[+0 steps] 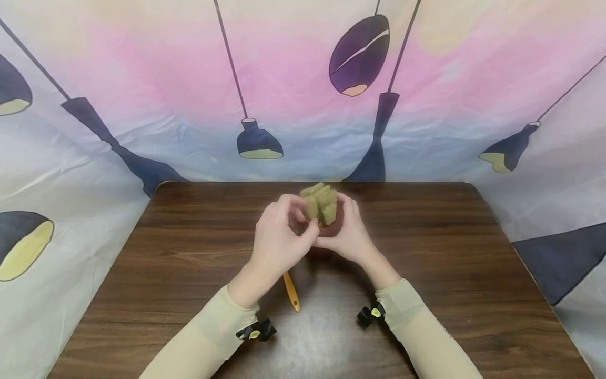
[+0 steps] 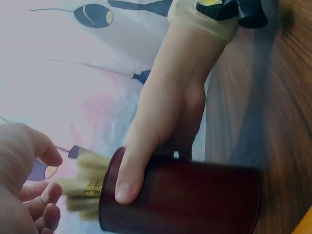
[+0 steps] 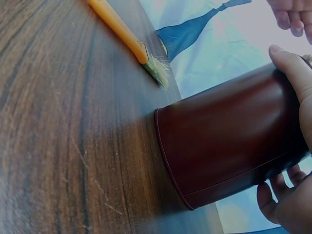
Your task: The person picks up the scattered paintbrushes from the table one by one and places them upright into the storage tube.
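1. Surroundings: a dark wooden table [image 1: 189, 252] stands inside a printed curtain backdrop [image 1: 142, 105] that closes off its far edge and both side edges.
2. Position: a dark red cup [image 3: 224, 136] stands near the middle of the far edge, with tan brushes [image 1: 322, 202] bristle-up inside it.
3. Right hand [image 1: 347, 234]: grasps the cup wall, thumb on one side, fingers wrapped behind.
4. Left hand [image 1: 279, 239]: fingers curled at the bristle tips — whether they pinch a brush cannot be told.
5. An orange-handled brush [image 1: 291, 290] lies flat on the table, nearer the front edge, between the forearms.
6. Step in hand, as judged: handling the brushes at the cup mouth.
7. Next move calls for a steady cup and a straight vertical pull or push.
8. Clearance: open table lies left, right and front — the far edge is close.
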Demonstrator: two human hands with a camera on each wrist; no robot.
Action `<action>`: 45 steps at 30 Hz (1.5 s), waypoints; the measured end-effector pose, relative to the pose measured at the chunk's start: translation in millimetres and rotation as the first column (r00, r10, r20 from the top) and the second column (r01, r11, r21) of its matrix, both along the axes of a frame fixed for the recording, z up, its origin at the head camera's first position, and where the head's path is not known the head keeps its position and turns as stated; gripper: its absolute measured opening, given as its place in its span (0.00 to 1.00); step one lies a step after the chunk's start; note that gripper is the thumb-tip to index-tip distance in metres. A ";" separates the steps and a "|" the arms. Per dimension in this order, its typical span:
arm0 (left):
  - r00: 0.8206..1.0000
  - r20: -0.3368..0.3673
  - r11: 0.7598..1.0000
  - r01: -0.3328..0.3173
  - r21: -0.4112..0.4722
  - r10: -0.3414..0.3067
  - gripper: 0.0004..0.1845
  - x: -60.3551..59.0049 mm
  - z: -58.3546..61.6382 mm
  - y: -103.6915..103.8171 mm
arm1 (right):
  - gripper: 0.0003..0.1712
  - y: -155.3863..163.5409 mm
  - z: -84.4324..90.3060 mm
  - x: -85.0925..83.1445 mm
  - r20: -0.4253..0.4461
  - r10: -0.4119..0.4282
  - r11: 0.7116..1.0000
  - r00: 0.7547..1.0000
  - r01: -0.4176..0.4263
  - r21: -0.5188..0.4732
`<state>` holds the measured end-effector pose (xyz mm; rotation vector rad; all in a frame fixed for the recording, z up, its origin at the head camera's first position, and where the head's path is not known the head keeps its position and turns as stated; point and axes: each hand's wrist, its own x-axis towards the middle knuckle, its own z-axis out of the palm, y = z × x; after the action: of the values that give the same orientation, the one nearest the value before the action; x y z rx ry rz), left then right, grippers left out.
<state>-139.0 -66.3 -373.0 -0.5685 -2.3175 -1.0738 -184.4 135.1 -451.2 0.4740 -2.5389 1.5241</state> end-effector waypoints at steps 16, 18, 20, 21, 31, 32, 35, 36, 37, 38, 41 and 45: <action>0.802 0.546 0.942 -0.058 -0.330 0.241 0.24 -5.1 -69.6 -73.1 | 0.75 -3.3 0.3 1.0 0.058 -0.034 0.999 0.998 0.033 0.006; 0.771 0.579 0.919 -0.022 -0.394 0.267 0.30 0.9 -76.9 -71.1 | 0.75 -2.9 0.5 1.4 0.063 -0.036 0.999 0.997 0.036 0.009; 0.762 0.583 0.901 0.002 -0.434 0.280 0.35 6.7 -81.4 -66.8 | 0.75 -2.6 0.8 1.9 0.065 -0.039 0.999 0.997 0.038 0.010; 0.770 0.574 0.895 0.008 -0.446 0.279 0.36 8.9 -83.3 -64.9 | 0.75 -2.6 0.8 2.1 0.065 -0.042 0.999 0.997 0.041 0.011; 0.856 0.467 0.906 -0.001 -0.424 0.220 0.17 -16.8 -141.8 -99.6 | 0.74 -3.3 3.0 2.9 0.074 -0.037 0.999 0.997 0.037 0.007; 0.850 0.481 0.909 0.004 -0.416 0.216 0.16 -18.2 -142.9 -103.4 | 0.74 -3.3 3.1 2.9 0.074 -0.037 0.999 0.997 0.037 0.005; 0.861 0.470 0.918 0.008 -0.396 0.195 0.14 -16.7 -136.6 -109.1 | 0.74 -3.4 3.2 2.9 0.076 -0.043 0.999 0.996 0.043 0.003; 0.861 0.474 0.925 0.012 -0.381 0.184 0.13 -14.0 -128.6 -108.6 | 0.74 -3.6 3.1 2.9 0.077 -0.044 0.999 0.996 0.044 0.002; 0.864 0.474 0.931 0.018 -0.364 0.169 0.13 -10.8 -120.3 -108.3 | 0.74 -3.8 3.1 3.0 0.081 -0.045 0.999 0.996 0.045 0.000; 0.862 0.483 0.938 0.023 -0.346 0.157 0.13 -7.6 -111.0 -107.6 | 0.74 -4.1 2.9 3.2 0.084 -0.046 0.999 0.995 0.046 -0.001; 0.842 0.524 0.960 0.026 -0.279 0.129 0.10 -2.7 -85.8 -107.9 | 0.74 -4.6 2.0 3.4 0.089 -0.047 0.999 0.995 0.047 0.000; 0.836 0.547 0.996 0.012 -0.085 0.037 0.10 -6.2 -62.6 -113.5 | 0.74 -4.3 0.7 2.9 0.084 -0.047 0.999 0.995 0.047 0.003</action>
<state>-145.3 -179.8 -435.6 -0.2921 -2.8668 -1.2636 -181.4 130.8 -450.5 0.3549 -2.5937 1.5576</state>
